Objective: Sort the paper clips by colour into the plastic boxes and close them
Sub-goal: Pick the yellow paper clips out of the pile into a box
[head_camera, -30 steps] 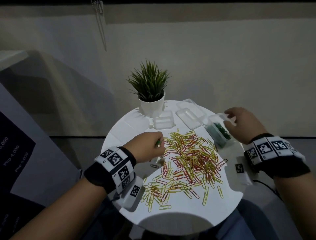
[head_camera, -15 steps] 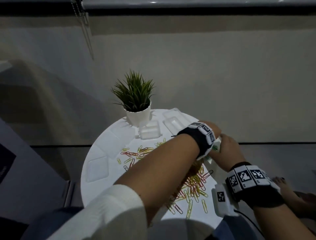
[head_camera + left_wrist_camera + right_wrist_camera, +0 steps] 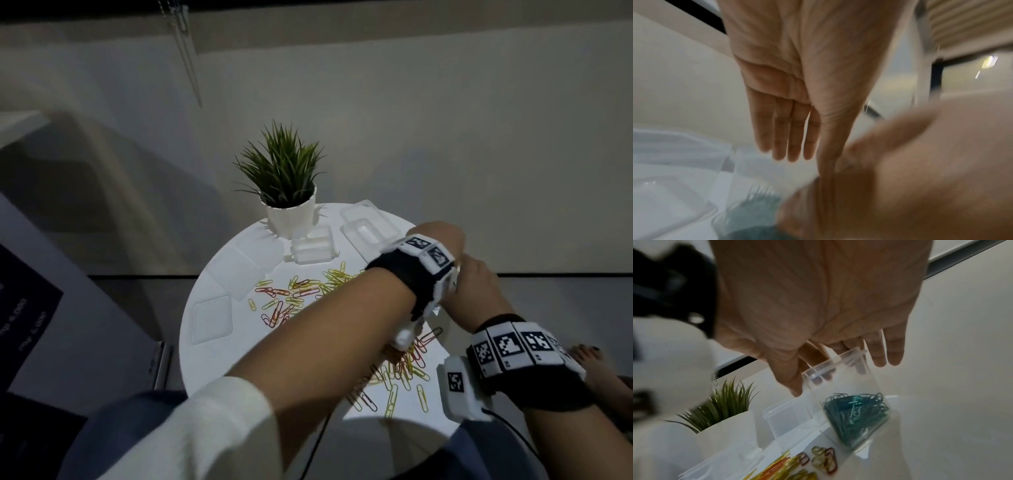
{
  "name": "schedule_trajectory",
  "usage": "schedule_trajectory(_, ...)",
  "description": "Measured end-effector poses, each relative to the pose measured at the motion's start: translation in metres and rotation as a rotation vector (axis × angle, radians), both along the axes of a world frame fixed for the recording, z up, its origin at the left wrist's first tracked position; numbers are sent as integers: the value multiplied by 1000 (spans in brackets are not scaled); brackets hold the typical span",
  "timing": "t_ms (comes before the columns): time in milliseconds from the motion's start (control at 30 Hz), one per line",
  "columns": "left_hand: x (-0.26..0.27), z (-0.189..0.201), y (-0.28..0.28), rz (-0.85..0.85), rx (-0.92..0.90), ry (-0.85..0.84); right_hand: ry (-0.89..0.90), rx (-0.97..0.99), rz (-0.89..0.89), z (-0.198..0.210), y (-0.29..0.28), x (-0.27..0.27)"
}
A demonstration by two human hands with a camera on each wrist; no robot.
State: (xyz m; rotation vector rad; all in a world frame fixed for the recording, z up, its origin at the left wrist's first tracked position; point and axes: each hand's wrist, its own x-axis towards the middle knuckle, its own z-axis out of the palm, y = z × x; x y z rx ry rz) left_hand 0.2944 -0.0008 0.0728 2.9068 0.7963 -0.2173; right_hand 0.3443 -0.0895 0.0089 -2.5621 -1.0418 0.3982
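A clear plastic box [image 3: 846, 405] holding a heap of green paper clips [image 3: 856, 415] is sitting tilted on the white round desk [image 3: 219, 356], right under the right hand [image 3: 818, 308], whose thumb and fingers are pinching the box's raised lid edge. The left hand [image 3: 797, 81] is reaching across just beside the right one, its fingers straight and together, holding nothing. On the thumb side of the right hand two more clear boxes [image 3: 368, 224] are lying open, and another small box [image 3: 311, 251] is sitting near a potted plant [image 3: 286, 192]. Nearer the person than both hands, yellow and red paper clips [image 3: 301, 294] are lying scattered loose on the desk. Both wrists are wearing bands [image 3: 513, 346] printed with black-and-white square markers; no readable words are showing on them.
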Motion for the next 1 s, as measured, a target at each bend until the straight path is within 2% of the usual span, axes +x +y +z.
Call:
schedule_trajectory(100,-45,12,4,-37,-64,-272,61,8,11,15,-9,-15)
schedule_trajectory(133,-70,11,4,-45,-102,-303,44,7,28,21,-12,-22)
schedule_trajectory(300,-207,-26,13,152,-223,-244,-63,206,170,55,-37,-69)
schedule_trajectory(433,-273,-55,5,346,-324,-230,105,108,313,40,-53,-104)
schedule_trajectory(600,-287,-73,-24,313,-366,-275,88,-112,343,6,-52,-130)
schedule_trajectory(667,-282,-79,-31,312,-382,-240,98,-157,324,-2,-52,-134)
schedule_trajectory(800,-280,-87,-26,358,-367,-159,147,-118,331,-5,-52,-137)
schedule_trajectory(933,-287,-81,-18,400,-362,-256,130,17,291,-2,-59,-133)
schedule_trajectory(1000,-289,-77,-23,392,-358,-263,85,-24,244,-1,-65,-128)
